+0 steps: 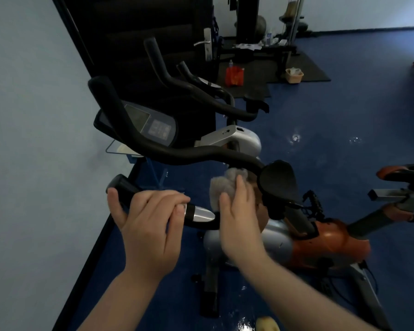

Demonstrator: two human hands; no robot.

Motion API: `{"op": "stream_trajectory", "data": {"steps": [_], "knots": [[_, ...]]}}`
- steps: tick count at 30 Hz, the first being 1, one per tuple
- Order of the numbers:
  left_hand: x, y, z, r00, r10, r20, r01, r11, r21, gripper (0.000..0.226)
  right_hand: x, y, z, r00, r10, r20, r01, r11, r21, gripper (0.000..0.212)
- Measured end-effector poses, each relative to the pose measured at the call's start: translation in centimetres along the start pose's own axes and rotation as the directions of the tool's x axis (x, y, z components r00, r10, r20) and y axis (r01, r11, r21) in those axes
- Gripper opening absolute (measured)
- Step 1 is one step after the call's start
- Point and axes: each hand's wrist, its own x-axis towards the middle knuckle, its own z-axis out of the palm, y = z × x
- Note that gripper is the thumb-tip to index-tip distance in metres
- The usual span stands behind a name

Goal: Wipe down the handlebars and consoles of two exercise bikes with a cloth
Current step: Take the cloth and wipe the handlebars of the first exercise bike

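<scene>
The near exercise bike has a black curved handlebar and a console with a lit display. My left hand grips the near handlebar grip, just left of its silver sensor plate. A grey cloth is bunched in my right hand, pressed against the handlebar's middle beside the silver plate. A second bike's black handlebars stand behind, by the dark door. Its console is mostly hidden.
A pale wall runs along the left. The near bike's black saddle and orange-grey body lie to the right. A red bag, a basket and gym gear sit on black mats at the back. Blue floor opens to the right.
</scene>
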Motion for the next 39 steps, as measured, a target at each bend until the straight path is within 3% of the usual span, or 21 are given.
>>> {"op": "stream_trajectory", "data": {"steps": [3, 5, 8, 11, 15, 18, 20, 23, 25, 27, 29, 30, 32, 34, 37, 39], "knots": [[-0.1, -0.6, -0.7, 0.999, 0.007, -0.049, -0.011, 0.995, -0.095, 0.030, -4.3, 0.7, 1.6, 0.992, -0.121, -0.018, 0.121, 0.992, -0.021, 0.055], [0.0, -1.0, -1.3, 0.993, -0.072, -0.098, 0.056, 0.986, -0.154, 0.029, -5.2, 0.5, 2.4, 0.973, -0.233, -0.004, 0.231, 0.966, -0.118, 0.051], [0.1, -1.7, -2.4, 0.970, -0.216, -0.109, 0.178, 0.943, -0.283, 0.034, -3.3, 0.0, 0.5, 0.944, -0.323, 0.073, 0.331, 0.925, -0.187, 0.051], [0.1, -2.1, -3.0, 0.966, -0.238, -0.103, 0.189, 0.919, -0.346, 0.035, -1.4, 0.5, -1.6, 0.894, -0.424, 0.147, 0.448, 0.857, -0.253, 0.045], [-0.5, -2.0, -3.6, 0.942, -0.313, -0.119, 0.238, 0.875, -0.422, 0.037, -2.8, -2.5, 2.1, 0.890, -0.451, 0.060, 0.446, 0.837, -0.318, 0.043], [-0.8, -2.0, -3.9, 0.937, -0.326, -0.125, 0.249, 0.875, -0.415, 0.035, -2.4, -6.2, 4.2, 0.801, -0.587, 0.116, 0.578, 0.709, -0.403, 0.043], [-0.8, -2.1, -4.1, 0.941, -0.317, -0.119, 0.248, 0.884, -0.397, 0.035, -1.4, -6.3, 3.5, 0.774, -0.589, 0.233, 0.624, 0.645, -0.441, 0.041], [-0.6, -2.4, -4.5, 0.931, -0.338, -0.141, 0.262, 0.884, -0.387, 0.035, -1.2, -5.0, 1.7, 0.799, -0.501, 0.334, 0.600, 0.621, -0.505, 0.014], [-0.5, -2.2, -4.4, 0.922, -0.361, -0.142, 0.277, 0.869, -0.409, 0.034, -0.5, -5.6, 2.9, 0.798, -0.494, 0.346, 0.599, 0.585, -0.547, 0.033], [-0.6, -2.1, -4.3, 0.904, -0.401, -0.149, 0.300, 0.842, -0.448, 0.033, 0.2, -8.2, 4.9, 0.822, -0.444, 0.356, 0.567, 0.693, -0.445, 0.045], [-0.6, -2.2, -4.2, 0.878, -0.448, -0.170, 0.321, 0.813, -0.486, 0.033, 0.4, -9.9, 6.3, 0.842, -0.416, 0.344, 0.505, 0.833, -0.227, 0.032], [-0.7, -2.3, -4.1, 0.873, -0.457, -0.172, 0.325, 0.806, -0.494, 0.033, 0.4, -10.0, 6.5, 0.837, -0.444, 0.321, 0.505, 0.852, -0.138, 0.030], [-0.7, -2.5, -4.0, 0.877, -0.447, -0.174, 0.312, 0.807, -0.501, 0.034, -0.3, -9.6, 6.0, 0.777, -0.546, 0.312, 0.600, 0.792, -0.109, 0.033], [-0.7, -2.6, -3.8, 0.881, -0.437, -0.182, 0.298, 0.811, -0.504, 0.032, -0.9, -8.1, 5.1, 0.719, -0.626, 0.302, 0.691, 0.691, -0.214, 0.041], [-0.8, -2.7, -3.6, 0.897, -0.401, -0.186, 0.258, 0.817, -0.516, 0.031, -1.3, -5.0, 3.8, 0.684, -0.674, 0.279, 0.716, 0.549, -0.431, 0.051], [-1.1, -2.5, -3.3, 0.907, -0.376, -0.191, 0.237, 0.828, -0.509, 0.033, -1.5, -2.9, 2.9, 0.670, -0.704, 0.238, 0.716, 0.526, -0.459, 0.049]]}}
